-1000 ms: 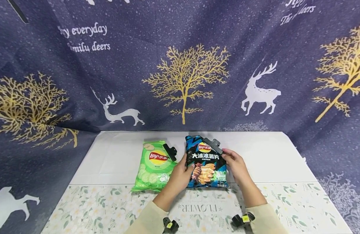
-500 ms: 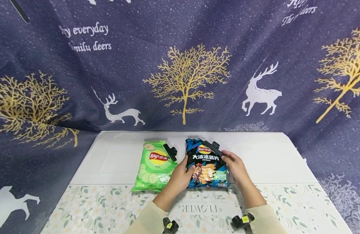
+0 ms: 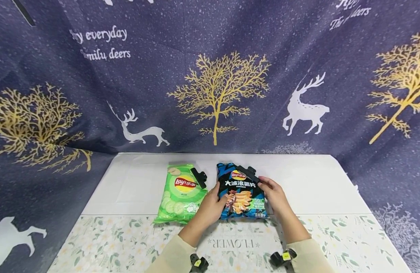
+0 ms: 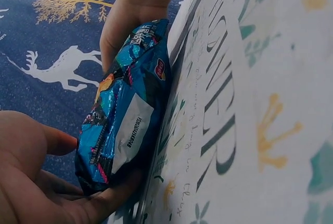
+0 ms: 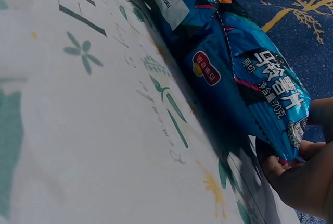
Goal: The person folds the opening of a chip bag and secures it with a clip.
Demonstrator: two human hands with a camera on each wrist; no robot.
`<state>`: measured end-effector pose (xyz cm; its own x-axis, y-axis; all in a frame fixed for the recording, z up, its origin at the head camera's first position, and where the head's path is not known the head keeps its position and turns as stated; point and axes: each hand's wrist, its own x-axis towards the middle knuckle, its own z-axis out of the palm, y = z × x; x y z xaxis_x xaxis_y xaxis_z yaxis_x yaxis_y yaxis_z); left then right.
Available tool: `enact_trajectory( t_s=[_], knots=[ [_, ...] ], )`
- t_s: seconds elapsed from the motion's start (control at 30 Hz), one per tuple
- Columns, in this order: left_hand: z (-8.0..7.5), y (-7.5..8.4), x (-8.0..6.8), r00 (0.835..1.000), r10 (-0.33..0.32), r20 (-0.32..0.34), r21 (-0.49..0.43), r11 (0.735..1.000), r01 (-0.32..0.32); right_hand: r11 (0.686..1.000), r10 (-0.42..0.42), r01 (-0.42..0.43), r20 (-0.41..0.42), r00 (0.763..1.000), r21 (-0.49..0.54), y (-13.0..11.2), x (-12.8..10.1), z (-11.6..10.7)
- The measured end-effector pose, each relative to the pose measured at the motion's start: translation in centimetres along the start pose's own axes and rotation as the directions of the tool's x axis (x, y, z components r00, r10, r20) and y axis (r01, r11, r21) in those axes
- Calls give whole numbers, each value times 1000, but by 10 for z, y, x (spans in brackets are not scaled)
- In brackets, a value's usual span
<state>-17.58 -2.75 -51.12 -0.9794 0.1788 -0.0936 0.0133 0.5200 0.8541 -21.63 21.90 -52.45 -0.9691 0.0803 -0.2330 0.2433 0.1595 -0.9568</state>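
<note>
Both hands hold a blue bag of chips (image 3: 242,192) that lies flat on the table (image 3: 309,189), near its middle, at the line where the white cloth meets the flowered one. The left hand (image 3: 210,204) grips the bag's left edge, thumb on the front and fingers tucked beneath — in the left wrist view those fingers vanish under the bag (image 4: 122,125). The right hand (image 3: 274,195) holds the right edge the same way; its fingertips are hidden behind the bag, and the right wrist view shows only a dark, cropped part of the hand (image 5: 304,177) at the corner of the bag (image 5: 244,73).

A black clip (image 3: 248,172) sits on the bag's upper right corner, just beyond the right hand's fingers; whether they touch it cannot be told. Just to the left lies a green bag of chips (image 3: 180,194) with its own black clip (image 3: 198,177) at the top right corner — partly covered at its lower right by the left hand. Both forearms are cut off by the bottom of the head view.
</note>
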Motion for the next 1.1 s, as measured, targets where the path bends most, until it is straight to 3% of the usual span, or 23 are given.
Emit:
enact_trajectory(
  t_s=[0.57,1.1],
  knots=[
    [1,0,2,1000,11,8,1,1000,-11,999,16,-15,19,1000,-34,1,2,-1],
    [-6,1,5,999,23,-43,-30,999,-25,997,-64,63,-29,998,-41,-1,1,-5]
  ],
)
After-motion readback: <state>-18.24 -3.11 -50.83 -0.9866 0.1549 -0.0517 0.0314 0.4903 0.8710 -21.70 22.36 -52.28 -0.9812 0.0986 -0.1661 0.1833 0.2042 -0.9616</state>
